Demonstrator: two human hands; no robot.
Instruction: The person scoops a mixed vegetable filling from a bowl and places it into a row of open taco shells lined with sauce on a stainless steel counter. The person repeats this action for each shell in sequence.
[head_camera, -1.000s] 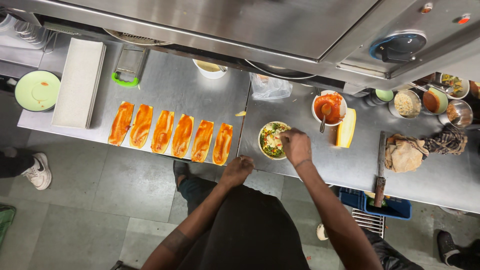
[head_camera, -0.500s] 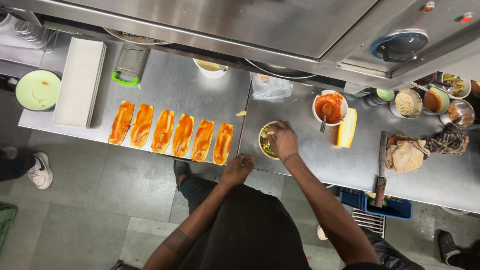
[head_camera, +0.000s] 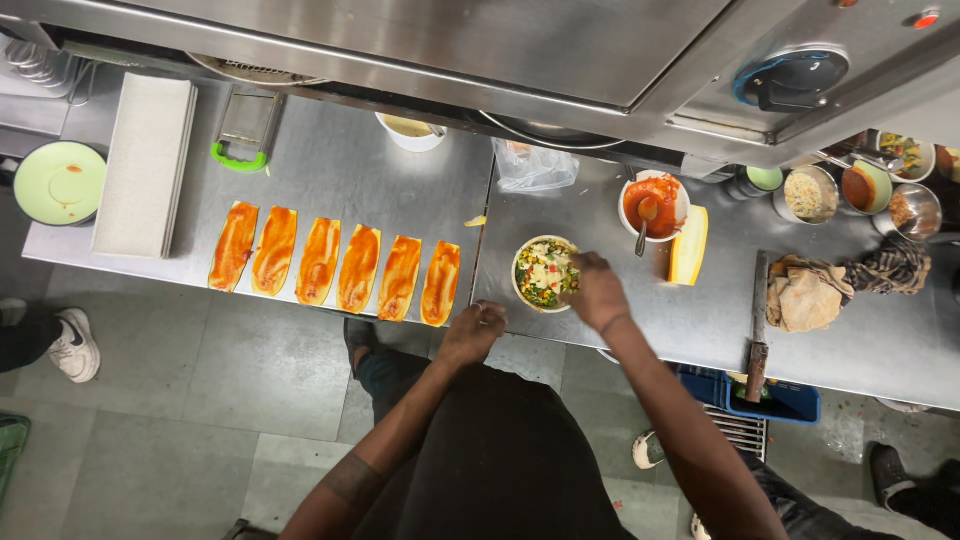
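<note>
a: what are the fingers doing?
b: right hand (head_camera: 598, 290) has its fingers bunched over the rim of the bowl of chopped vegetables (head_camera: 545, 272); can't tell if they pinch any. left hand (head_camera: 473, 330) is curled loosely at the steel counter (head_camera: 330, 170) edge, holding nothing.
a: and beyond?
b: six sauced bread slices (head_camera: 340, 265) in a row left of the bowl, sauce bowl (head_camera: 654, 203) behind.

Both arms reach forward from the body, bare to the wrist. The left hand (head_camera: 472, 331) is curled into a loose fist, knuckles up, wrist straight, forearm angled up and right. The right hand (head_camera: 598, 291) extends farther, palm down, fingers bunched and pointing left, its wrist bent slightly inward, elbow out to the right.
</note>
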